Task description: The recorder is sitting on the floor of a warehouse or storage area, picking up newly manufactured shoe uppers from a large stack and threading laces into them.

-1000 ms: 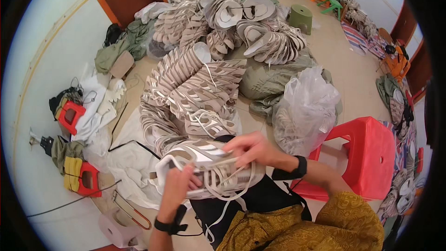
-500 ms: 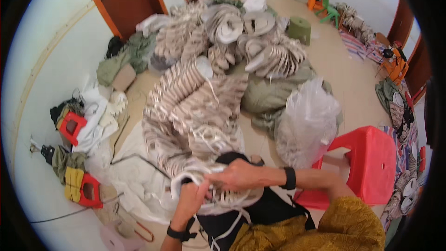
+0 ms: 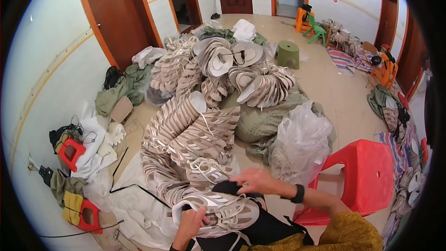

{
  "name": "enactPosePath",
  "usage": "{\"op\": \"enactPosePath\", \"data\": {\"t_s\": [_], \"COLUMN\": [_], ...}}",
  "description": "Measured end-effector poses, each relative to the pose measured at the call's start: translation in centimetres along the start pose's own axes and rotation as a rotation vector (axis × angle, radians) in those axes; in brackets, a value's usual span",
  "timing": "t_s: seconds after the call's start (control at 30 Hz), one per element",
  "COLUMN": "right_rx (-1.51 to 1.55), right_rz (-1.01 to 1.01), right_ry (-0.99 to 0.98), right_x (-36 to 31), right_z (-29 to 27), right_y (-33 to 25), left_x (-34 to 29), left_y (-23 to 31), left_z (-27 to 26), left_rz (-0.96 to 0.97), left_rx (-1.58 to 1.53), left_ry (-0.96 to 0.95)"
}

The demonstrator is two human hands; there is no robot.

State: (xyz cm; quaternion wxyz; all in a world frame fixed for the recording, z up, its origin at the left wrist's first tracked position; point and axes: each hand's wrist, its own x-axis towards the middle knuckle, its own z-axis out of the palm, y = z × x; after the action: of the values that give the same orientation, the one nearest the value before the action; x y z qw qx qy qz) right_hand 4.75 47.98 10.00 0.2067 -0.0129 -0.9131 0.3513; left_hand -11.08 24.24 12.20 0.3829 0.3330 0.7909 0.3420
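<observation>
A beige and white shoe upper (image 3: 237, 214) with loose white laces lies low in the picture, over the black cloth on my lap. My left hand (image 3: 189, 225) is closed on its collar at the left end, the thumb on top and the other fingers partly hidden inside. My right hand (image 3: 260, 181) hovers above and beyond the laces, slightly blurred, its fingers apart and nothing seen in them. Just past the held upper, another laced upper (image 3: 209, 173) rests against long stacks of nested beige uppers (image 3: 200, 135).
A red stool (image 3: 367, 172) stands close by my right arm, beside a clear plastic bag (image 3: 299, 142). White sheeting (image 3: 139, 195) covers the floor at left, with a black strap (image 3: 139, 186) across it. More uppers (image 3: 267, 86) and green sacks (image 3: 260, 121) are heaped farther off.
My right hand has let go of the upper and moved up and right. My left hand keeps its grip on the collar. The view has tilted upward, showing more of the far doors.
</observation>
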Motion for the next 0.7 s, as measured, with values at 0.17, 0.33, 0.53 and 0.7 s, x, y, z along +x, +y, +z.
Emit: {"op": "enactPosePath", "data": {"t_s": [0.17,0.33,0.53,0.7], "right_rx": [0.016,0.182,0.15,-0.373], "right_rz": [-0.27,-0.249,-0.292,-0.352], "right_ry": [-0.02,-0.202,-0.132,0.09], "right_x": [2.6,2.0,1.8,2.7], "right_z": [5.0,5.6,5.2,2.2], "right_y": [-4.2,-3.1,-2.9,0.4], "left_x": [0.1,-0.3,-1.3,-1.2], "left_y": [-0.5,-4.0,-0.2,-0.3], "left_z": [0.5,1.6,0.8,0.6], "left_rz": [0.025,0.223,0.021,0.079], "left_rx": [0.031,0.057,-0.024,0.035], "left_ry": [0.014,0.233,0.02,0.011]}}
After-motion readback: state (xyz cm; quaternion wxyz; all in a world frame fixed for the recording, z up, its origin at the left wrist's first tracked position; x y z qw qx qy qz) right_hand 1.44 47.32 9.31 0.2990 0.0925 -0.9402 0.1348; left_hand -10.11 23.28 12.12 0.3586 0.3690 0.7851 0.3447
